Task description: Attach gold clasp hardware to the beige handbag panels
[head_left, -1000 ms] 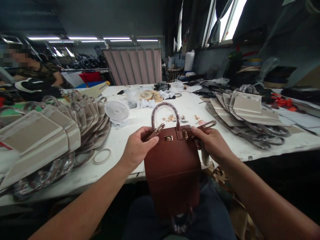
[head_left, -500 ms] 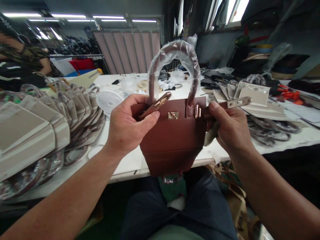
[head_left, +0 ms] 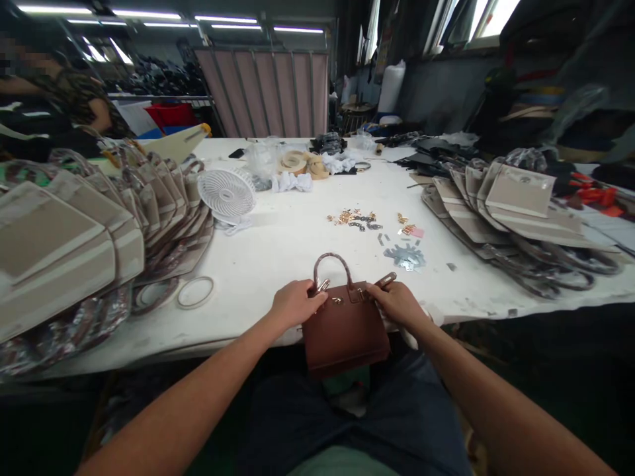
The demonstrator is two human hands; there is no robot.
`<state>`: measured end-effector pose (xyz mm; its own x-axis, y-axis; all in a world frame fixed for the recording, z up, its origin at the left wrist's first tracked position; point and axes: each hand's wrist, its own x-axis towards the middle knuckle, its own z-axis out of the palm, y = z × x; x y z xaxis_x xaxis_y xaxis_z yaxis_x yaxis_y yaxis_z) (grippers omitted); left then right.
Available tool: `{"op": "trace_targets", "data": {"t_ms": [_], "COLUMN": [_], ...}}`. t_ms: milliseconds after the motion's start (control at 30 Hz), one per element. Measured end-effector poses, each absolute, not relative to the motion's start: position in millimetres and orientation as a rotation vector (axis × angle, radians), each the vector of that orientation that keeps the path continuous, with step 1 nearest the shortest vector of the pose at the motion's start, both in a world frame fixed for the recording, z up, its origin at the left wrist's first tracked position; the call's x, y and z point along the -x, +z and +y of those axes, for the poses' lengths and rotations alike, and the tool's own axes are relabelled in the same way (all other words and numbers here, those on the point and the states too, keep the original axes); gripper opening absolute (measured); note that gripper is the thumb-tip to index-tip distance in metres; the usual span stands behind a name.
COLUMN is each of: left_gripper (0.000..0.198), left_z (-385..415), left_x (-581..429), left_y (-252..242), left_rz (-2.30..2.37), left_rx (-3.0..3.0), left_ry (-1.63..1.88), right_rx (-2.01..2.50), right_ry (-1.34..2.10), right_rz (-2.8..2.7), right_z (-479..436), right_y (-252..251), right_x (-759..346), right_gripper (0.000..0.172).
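Note:
A brown leather handbag (head_left: 344,330) hangs at the table's front edge, above my lap. Its arched handle (head_left: 331,256) is wrapped in clear plastic, and a small gold turn lock (head_left: 338,301) sits on the front. My left hand (head_left: 299,303) pinches the left strap (head_left: 323,286), whose metal-plated tip sticks up past the fingers. On the bag's other side, my right hand (head_left: 397,303) is closed on the right strap (head_left: 385,280), its tip pointing up and right. The back of the bag is hidden.
Beige unfinished bag panels (head_left: 54,231) are piled left, with more panels (head_left: 520,192) right. Ahead lie gold fittings (head_left: 347,217) and grey metal plates (head_left: 405,256). A white fan (head_left: 227,193) and a tape ring (head_left: 195,292) stand left. A person (head_left: 74,92) sits far left.
Both hands have carried the handbag down and away from my face, toward the table edge, still gripping the two straps. The small fittings on the table now show.

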<state>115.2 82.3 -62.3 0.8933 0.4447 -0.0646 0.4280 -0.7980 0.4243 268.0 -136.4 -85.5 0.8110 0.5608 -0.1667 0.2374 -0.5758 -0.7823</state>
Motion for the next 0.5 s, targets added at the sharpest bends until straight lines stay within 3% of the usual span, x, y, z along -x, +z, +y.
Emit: {"op": "trace_targets", "data": {"t_ms": [133, 233, 367, 500], "left_gripper": [0.037, 0.036, 0.033, 0.033], "left_z": [74.7, 67.1, 62.4, 63.9], "left_x": [-122.8, -123.7, -122.5, -122.0], "left_y": [-77.4, -86.2, -94.5, -98.4], "left_rz": [0.696, 0.693, 0.687, 0.68], "left_rx": [-2.74, -2.796, -2.82, -2.848], "left_ry": [0.164, 0.235, 0.281, 0.322], "right_rx": [2.191, 2.068, 1.599, 1.146], "right_ry": [0.677, 0.868, 1.143, 1.125], "right_rz": [-0.595, -0.501, -0.411, -0.337], "right_z": [-130.4, -132.5, -127.5, -92.7], "right_y": [-80.9, -73.8, -56.8, -32.0], "right_x": [-277.2, -275.8, -257.5, -239.9], "right_gripper": [0.048, 0.054, 0.056, 0.05]}}
